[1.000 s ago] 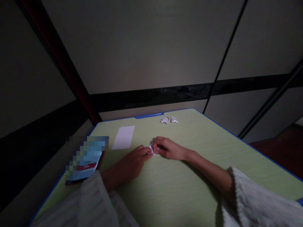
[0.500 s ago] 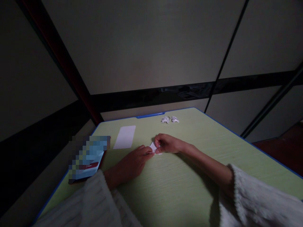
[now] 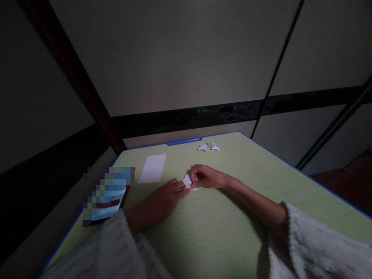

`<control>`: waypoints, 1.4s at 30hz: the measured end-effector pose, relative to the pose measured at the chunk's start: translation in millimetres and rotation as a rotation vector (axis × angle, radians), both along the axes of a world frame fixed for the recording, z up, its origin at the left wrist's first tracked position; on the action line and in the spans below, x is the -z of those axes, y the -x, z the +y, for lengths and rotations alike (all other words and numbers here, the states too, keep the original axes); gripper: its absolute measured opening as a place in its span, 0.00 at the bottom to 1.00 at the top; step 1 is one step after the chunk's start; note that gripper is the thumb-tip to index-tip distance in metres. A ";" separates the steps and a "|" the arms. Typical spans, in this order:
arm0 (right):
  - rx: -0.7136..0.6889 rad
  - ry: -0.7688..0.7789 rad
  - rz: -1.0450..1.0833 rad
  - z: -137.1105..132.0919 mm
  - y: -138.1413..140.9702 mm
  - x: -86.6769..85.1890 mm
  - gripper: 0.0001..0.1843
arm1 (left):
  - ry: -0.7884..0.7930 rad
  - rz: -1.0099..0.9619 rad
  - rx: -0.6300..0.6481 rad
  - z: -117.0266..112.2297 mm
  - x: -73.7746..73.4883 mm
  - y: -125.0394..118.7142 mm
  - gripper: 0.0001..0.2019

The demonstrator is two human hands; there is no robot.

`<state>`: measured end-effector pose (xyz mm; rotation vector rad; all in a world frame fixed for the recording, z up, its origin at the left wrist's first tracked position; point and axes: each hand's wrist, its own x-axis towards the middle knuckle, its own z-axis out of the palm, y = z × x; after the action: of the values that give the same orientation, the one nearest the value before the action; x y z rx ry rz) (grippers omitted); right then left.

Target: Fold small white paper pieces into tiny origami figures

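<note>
A small piece of folded white paper (image 3: 186, 181) lies between my two hands on the table, its top coming to a point. My left hand (image 3: 164, 199) pinches its left and lower side with the thumb and fingers. From the right, my right hand (image 3: 207, 176) is closed on the paper's other side, fingers curled and thumb low. A bit of white paper shows under the right thumb. The fingers hide much of the folds.
Two small folded-paper figures (image 3: 202, 147) stand near the far edge. A flat white sheet (image 3: 152, 168) lies left of my hands. Farther left is a tablet-like device (image 3: 112, 209), partly pixelated. The pale green table (image 3: 203, 236) has a blue rim, with cabinet panels (image 3: 186, 58) behind it.
My left fingers have shifted slightly on the folded paper, showing a little more of its left side. My right hand has barely moved and keeps hold.
</note>
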<state>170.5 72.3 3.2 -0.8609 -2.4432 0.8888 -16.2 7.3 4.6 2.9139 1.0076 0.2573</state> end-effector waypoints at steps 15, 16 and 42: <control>-0.043 -0.025 -0.024 -3.9 -3.4 -6.5 0.06 | 0.013 -0.064 0.013 3.1 -2.6 1.3 0.19; -0.050 -0.017 -0.023 -3.6 -3.8 -7.1 0.05 | 0.021 -0.076 0.013 3.6 -2.4 1.8 0.19; 0.050 0.023 -0.004 -3.9 -0.7 -3.2 0.08 | 0.005 -0.099 0.013 0.9 -5.5 1.4 0.18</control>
<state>171.3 68.4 6.4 -0.9289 -2.4085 0.8995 -17.6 8.2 10.1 2.8695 0.9734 0.3938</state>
